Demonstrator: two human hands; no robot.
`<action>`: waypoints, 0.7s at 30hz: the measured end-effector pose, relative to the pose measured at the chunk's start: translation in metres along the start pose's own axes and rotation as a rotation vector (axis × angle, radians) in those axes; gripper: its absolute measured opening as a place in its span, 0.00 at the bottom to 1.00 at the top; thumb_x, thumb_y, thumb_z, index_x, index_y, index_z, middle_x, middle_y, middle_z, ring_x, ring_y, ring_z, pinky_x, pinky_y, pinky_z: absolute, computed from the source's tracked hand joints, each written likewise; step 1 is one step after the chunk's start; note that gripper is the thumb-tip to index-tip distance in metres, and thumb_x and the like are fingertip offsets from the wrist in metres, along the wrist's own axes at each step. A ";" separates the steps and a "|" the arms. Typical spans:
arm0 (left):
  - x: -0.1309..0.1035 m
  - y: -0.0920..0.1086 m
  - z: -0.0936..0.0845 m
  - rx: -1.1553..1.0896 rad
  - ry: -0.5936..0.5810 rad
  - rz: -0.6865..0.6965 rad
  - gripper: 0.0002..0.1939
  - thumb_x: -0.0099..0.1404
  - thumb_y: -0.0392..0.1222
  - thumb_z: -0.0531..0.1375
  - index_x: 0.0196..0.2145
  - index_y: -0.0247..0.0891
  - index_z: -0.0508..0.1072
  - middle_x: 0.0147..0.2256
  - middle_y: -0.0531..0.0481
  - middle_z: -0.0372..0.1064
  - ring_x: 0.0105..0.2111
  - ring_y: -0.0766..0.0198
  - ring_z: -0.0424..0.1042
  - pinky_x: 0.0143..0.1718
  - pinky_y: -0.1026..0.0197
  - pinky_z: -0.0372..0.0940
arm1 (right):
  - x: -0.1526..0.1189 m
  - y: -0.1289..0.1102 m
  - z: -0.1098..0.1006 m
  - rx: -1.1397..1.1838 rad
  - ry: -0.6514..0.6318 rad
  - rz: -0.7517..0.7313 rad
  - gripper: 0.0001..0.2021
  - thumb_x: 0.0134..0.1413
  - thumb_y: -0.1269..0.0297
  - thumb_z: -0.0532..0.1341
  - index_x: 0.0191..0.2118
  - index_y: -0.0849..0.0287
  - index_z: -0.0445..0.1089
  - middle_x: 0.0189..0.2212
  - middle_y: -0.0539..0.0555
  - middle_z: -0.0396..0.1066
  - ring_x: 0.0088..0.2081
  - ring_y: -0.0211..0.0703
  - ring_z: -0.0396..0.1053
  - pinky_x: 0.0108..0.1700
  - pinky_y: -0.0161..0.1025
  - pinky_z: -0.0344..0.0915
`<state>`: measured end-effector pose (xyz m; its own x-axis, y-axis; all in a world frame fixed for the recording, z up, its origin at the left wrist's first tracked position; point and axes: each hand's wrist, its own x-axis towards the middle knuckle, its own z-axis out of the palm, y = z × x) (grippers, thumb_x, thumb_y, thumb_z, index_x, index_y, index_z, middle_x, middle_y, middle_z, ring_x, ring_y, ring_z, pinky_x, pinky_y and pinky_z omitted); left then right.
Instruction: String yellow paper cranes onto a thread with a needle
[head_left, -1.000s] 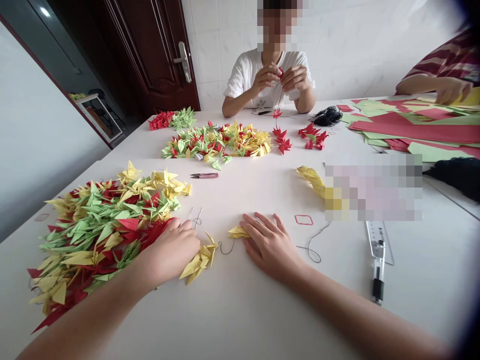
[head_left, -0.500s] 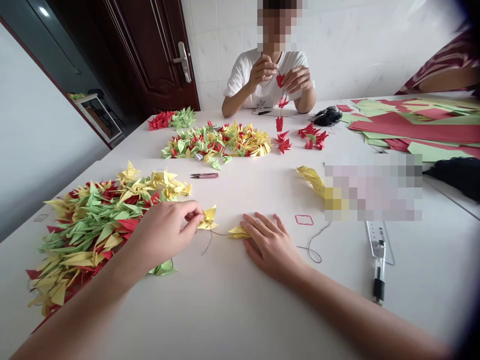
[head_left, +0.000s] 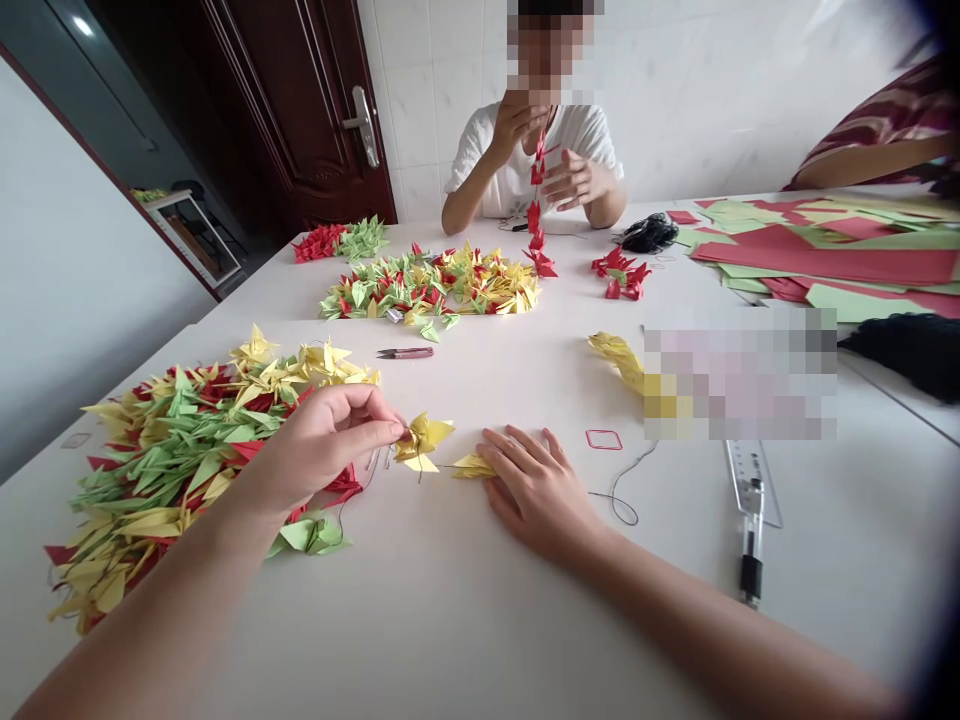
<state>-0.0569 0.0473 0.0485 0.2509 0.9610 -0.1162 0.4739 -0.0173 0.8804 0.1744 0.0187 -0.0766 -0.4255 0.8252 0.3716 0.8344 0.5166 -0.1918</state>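
Note:
Thumb and forefinger of my left hand (head_left: pixel 341 435) are pinched at the edge of a yellow paper crane (head_left: pixel 426 434), lifted slightly off the table. Dark thread (head_left: pixel 450 465) runs from it to another yellow paper crane (head_left: pixel 474 467). My right hand (head_left: pixel 536 490) lies flat with fingers stretched out, its fingertips against that second crane and partly covering it. Beside my left wrist rest a green paper crane (head_left: pixel 311 535) and a red one (head_left: pixel 345 487), with thread near them. A large heap of red, green and yellow cranes (head_left: pixel 187 440) lies at the left, partly hidden by my arm.
Thread snips (head_left: pixel 406 353) lie ahead. More folded cranes (head_left: pixel 435 285) are heaped beyond them. On the right are a pen (head_left: pixel 752 545), a ruler (head_left: pixel 739 465), black thread (head_left: pixel 904 350) and coloured paper sheets (head_left: pixel 825 255). Across the table a person (head_left: pixel 536 150) holds strung red cranes.
My left hand has turned and raised the yellow crane a little, tilting it. My right hand stays in place. The person opposite has raised the red string with one hand.

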 end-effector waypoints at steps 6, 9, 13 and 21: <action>-0.002 0.003 0.002 -0.210 -0.213 -0.083 0.09 0.60 0.46 0.59 0.29 0.38 0.64 0.19 0.57 0.61 0.20 0.70 0.62 0.25 0.65 0.60 | -0.002 -0.001 0.002 -0.037 0.011 -0.009 0.17 0.62 0.66 0.48 0.53 0.58 0.66 0.54 0.58 0.67 0.57 0.57 0.60 0.59 0.67 0.43; -0.004 0.003 0.006 -0.096 -0.222 -0.097 0.12 0.60 0.50 0.59 0.31 0.38 0.67 0.20 0.57 0.58 0.19 0.71 0.58 0.22 0.66 0.56 | -0.003 -0.001 0.002 -0.068 0.021 -0.022 0.18 0.63 0.66 0.48 0.55 0.58 0.65 0.54 0.57 0.68 0.58 0.59 0.58 0.59 0.69 0.38; -0.006 0.004 0.010 0.159 -0.181 -0.038 0.13 0.59 0.51 0.58 0.29 0.37 0.70 0.20 0.56 0.57 0.20 0.69 0.58 0.22 0.65 0.56 | -0.003 -0.001 0.001 -0.087 0.022 -0.023 0.18 0.62 0.66 0.49 0.55 0.58 0.65 0.54 0.57 0.68 0.58 0.58 0.58 0.59 0.69 0.38; -0.007 0.005 0.009 0.241 -0.161 -0.048 0.11 0.57 0.50 0.61 0.27 0.39 0.71 0.23 0.55 0.62 0.23 0.69 0.59 0.25 0.65 0.57 | -0.003 -0.002 0.001 -0.075 0.013 -0.008 0.17 0.62 0.66 0.49 0.54 0.56 0.66 0.54 0.57 0.68 0.57 0.57 0.59 0.59 0.68 0.38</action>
<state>-0.0488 0.0382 0.0492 0.3451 0.9063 -0.2440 0.6703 -0.0560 0.7400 0.1739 0.0156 -0.0779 -0.4282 0.8176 0.3849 0.8551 0.5043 -0.1200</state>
